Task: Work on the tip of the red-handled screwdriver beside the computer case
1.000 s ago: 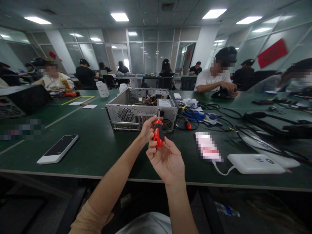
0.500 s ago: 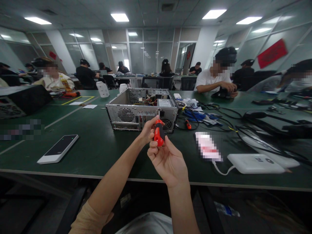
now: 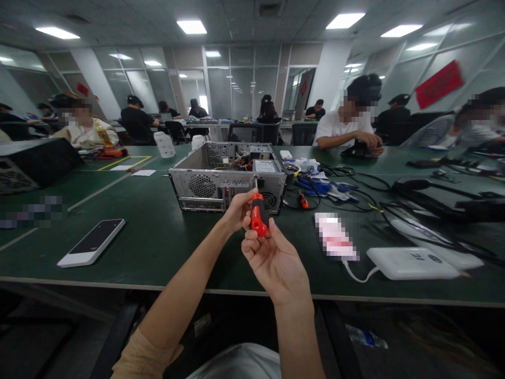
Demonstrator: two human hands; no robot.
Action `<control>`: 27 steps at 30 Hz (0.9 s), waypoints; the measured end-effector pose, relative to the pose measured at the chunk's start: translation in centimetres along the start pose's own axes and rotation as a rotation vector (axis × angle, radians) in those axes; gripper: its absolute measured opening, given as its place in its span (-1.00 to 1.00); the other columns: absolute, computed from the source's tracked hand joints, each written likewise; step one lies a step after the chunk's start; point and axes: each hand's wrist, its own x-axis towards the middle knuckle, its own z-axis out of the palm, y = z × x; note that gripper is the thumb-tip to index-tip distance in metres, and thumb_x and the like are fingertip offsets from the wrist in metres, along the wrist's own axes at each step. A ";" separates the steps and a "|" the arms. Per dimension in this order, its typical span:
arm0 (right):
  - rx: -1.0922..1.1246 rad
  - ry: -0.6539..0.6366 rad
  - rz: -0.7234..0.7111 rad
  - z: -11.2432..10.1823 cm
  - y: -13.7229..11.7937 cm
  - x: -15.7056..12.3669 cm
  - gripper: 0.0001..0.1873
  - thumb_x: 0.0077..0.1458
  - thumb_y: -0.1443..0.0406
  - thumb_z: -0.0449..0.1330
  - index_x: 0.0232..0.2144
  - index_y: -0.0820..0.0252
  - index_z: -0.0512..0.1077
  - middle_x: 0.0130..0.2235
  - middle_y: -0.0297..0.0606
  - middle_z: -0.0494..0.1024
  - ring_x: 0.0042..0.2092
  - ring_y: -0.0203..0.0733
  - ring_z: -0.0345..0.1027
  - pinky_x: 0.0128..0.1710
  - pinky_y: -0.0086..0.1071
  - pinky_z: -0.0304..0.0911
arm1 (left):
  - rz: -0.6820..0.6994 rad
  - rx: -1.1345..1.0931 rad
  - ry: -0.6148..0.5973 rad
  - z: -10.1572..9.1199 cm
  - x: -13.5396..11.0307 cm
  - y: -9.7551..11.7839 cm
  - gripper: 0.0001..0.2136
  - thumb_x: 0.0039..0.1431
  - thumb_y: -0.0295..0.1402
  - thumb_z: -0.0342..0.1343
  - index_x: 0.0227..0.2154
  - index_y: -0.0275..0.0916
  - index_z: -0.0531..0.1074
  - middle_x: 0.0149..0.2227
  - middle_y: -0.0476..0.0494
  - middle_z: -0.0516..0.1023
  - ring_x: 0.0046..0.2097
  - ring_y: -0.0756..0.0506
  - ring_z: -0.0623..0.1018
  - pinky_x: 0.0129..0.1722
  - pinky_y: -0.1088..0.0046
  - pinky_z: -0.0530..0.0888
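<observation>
- Centre of frame: red-handled screwdriver (image 3: 259,217) held upright, metal shaft pointing up toward the rear panel of the open computer case (image 3: 228,181) just behind it.
- Left hand (image 3: 236,210) wrapped round the handle's upper part from the left, fingers closed on it.
- Right hand (image 3: 276,260) cupped under the handle from below, fingertips pinching its lower end; both hands grasping the one tool.
- Tip appears to sit at or just short of the case's rear edge; contact with a screw too small to tell.
- Judged progress: side panel already off, interior wiring exposed; tool in hand and brought to the case, so work on the rear panel seems at an early or middle stage. Which screws are out cannot be told.
- Lower left: white phone (image 3: 91,242) lying flat on the green table (image 3: 158,247).
- Lower right: white power bank (image 3: 412,262) with cable, well apart from the hands.
- Upper background: other people seated at their own benches.
</observation>
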 end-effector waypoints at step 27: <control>-0.121 0.159 -0.355 -1.4 1.4 2.4 -0.73 -0.15 0.34 0.44 -0.43 0.19 0.40 -0.54 -0.57 0.32 -0.60 -0.52 0.02 -0.57 -0.55 0.07 | 0.026 0.031 -0.220 -0.7 0.0 -0.3 -0.57 -0.20 -0.13 0.44 -0.33 -0.37 0.57 -0.49 -0.02 0.48 -0.51 0.10 0.45 -0.50 0.61 0.36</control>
